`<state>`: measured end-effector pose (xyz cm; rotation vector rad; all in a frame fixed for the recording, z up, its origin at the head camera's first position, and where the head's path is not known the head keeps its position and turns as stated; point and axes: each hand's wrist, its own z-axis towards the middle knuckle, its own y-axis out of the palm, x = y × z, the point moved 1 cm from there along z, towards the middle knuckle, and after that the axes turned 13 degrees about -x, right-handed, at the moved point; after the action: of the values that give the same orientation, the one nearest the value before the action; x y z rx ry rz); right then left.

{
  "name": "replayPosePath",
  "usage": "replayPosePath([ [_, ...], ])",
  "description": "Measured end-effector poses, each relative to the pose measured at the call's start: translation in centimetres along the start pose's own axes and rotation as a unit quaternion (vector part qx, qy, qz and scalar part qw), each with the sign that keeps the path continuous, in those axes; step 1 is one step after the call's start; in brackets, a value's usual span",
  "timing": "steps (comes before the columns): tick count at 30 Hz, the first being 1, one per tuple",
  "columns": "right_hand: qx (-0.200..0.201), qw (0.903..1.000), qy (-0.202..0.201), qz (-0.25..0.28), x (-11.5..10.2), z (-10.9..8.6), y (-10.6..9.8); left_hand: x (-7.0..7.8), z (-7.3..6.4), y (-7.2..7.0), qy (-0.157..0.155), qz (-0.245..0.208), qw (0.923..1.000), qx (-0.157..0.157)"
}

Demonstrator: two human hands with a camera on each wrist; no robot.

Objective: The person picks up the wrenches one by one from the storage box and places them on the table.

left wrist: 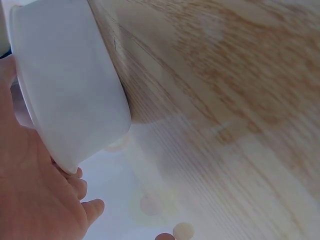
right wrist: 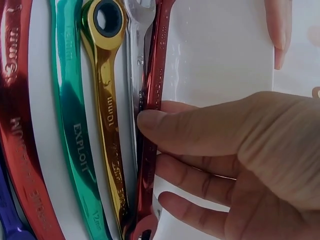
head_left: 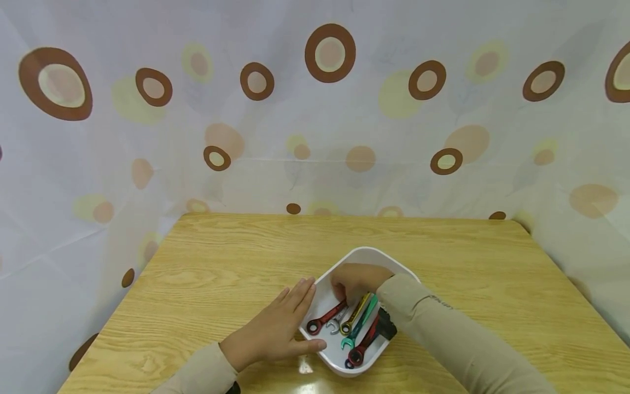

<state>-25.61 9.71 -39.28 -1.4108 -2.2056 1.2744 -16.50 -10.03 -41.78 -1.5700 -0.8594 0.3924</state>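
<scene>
Operator: What stands closest?
Technician: The near corner of a white bin (head_left: 365,255). The bin sits on the wood-grain surface (head_left: 221,273), about midway between its left and right edges, well apart from its far edge.
Operator: Condition of the left hand (head_left: 275,331)?
Technician: Fingers straight, thumb spread away from them. It rests against the bin's left rim; the thumb reaches over that rim.
Operator: Contents, from the near right side?
Technician: In sequence: a purple wrench (right wrist: 12,220), partly visible; a larger red wrench (right wrist: 25,150); a green wrench (right wrist: 70,110); a gold wrench (right wrist: 107,90); a silver wrench (right wrist: 136,55).
Operator: Location of the slim red wrench (right wrist: 154,85)?
Technician: Inside the bin, at the row's left end, beside the silver wrench. The right hand (head_left: 356,282) pinches its shank between thumb and fingers.
Operator: Beyond the far edge?
Technician: A white sheet (head_left: 320,120) printed with brown, peach and yellow rounds.
</scene>
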Motion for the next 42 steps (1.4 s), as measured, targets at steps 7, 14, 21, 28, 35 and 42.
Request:
replayPosePath([
  [7,-0.015,0.9994,0.030,-0.013,-0.4,-0.3,0.1,0.1,0.1,0.0,0.002,0.007,1.0000,0.003],
  [14,-0.031,0.9965,0.042,-0.065,-0.7,-0.7,-0.1,0.0,0.1,0.1,0.006,0.008,0.9999,0.005],
  [21,-0.057,0.9958,0.041,-0.058,-0.8,-0.4,0.1,0.1,0.1,0.0,0.006,0.007,1.0000,0.000],
  [28,-0.077,0.9964,0.030,-0.021,-0.7,-0.4,0.0,0.2,0.1,0.0,0.008,0.006,0.9999,0.002],
  [35,-0.087,0.9953,-0.012,-0.042,0.1,-0.9,-0.7,0.1,0.1,0.1,0.006,0.004,1.0000,0.004],
  [42,-0.065,0.9962,-0.038,-0.042,0.8,-2.4,-1.6,0.2,0.1,0.1,0.005,0.001,1.0000,0.008],
])
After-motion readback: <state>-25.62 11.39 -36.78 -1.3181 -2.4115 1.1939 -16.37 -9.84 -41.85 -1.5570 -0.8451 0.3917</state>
